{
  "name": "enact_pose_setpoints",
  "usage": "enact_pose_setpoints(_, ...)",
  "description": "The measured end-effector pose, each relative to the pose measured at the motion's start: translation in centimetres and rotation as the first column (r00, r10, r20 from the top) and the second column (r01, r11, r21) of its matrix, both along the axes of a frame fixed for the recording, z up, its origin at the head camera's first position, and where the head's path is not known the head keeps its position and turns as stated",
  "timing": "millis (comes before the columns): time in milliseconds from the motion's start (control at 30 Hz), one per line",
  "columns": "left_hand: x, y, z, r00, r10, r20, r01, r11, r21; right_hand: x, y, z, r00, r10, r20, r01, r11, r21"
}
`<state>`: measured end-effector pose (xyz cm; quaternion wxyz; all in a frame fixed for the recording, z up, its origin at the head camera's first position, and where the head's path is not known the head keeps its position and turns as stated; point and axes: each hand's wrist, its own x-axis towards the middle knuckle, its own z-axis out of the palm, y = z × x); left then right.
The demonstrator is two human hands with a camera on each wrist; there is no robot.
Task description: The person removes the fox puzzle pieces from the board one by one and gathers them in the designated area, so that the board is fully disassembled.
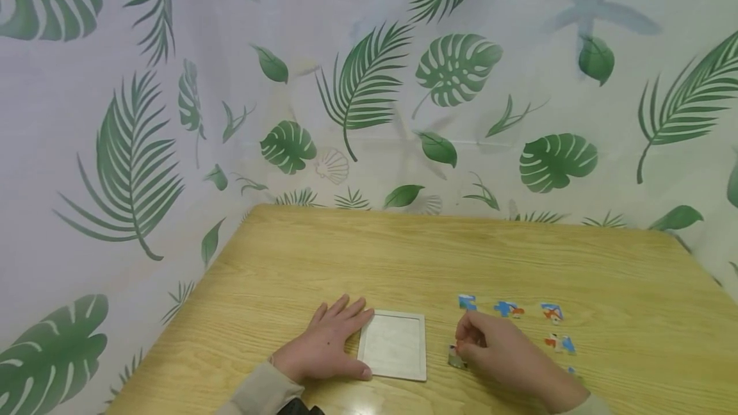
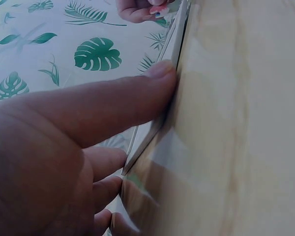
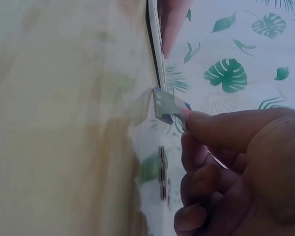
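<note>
A white square puzzle frame [image 1: 393, 346] lies flat on the wooden table. My left hand [image 1: 330, 348] rests at its left side with the fingers spread. The thumb touches the frame's near left corner, and a fingertip touches the far left one. To the right of the frame, my right hand [image 1: 498, 354] pinches a jigsaw puzzle piece [image 3: 168, 105] between thumb and index finger. That piece is held tilted, apart from the frame; the fingers hide part of its picture. The other right fingers are curled under.
Beyond the right hand lie several loose jigsaw pieces: a blue one [image 1: 467, 301], a blue and red one [image 1: 507, 309], a red and blue one [image 1: 551, 312] and another [image 1: 560, 342]. Some near the right wrist are partly hidden. A leaf-patterned cloth [image 1: 369, 165] hangs behind the table [image 1: 346, 248].
</note>
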<state>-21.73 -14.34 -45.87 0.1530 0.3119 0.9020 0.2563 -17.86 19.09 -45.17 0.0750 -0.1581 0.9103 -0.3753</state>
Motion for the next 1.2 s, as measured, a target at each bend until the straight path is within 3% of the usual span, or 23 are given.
enact_pose_setpoints(400, -0.1, -0.3, -0.2, 1.0, -0.004, 0.009, 0.004, 1.0, 0.007, 0.8, 2.0, -0.2, 0.997, 0.032, 0.07, -0.032, 0.999, 0.002)
enact_pose_setpoints(800, -0.3, -0.4, -0.3, 1.0, -0.001, 0.011, 0.001, 1.0, 0.002, 0.8, 1.8, -0.5, 0.999, 0.037, -0.001, -0.037, 0.996, 0.077)
enact_pose_setpoints(1200, -0.1, -0.6, -0.6, 1.0, -0.005, 0.027, 0.005, 1.0, 0.016, 1.0, 1.8, -1.1, 0.998, 0.055, 0.019, -0.055, 0.998, 0.042)
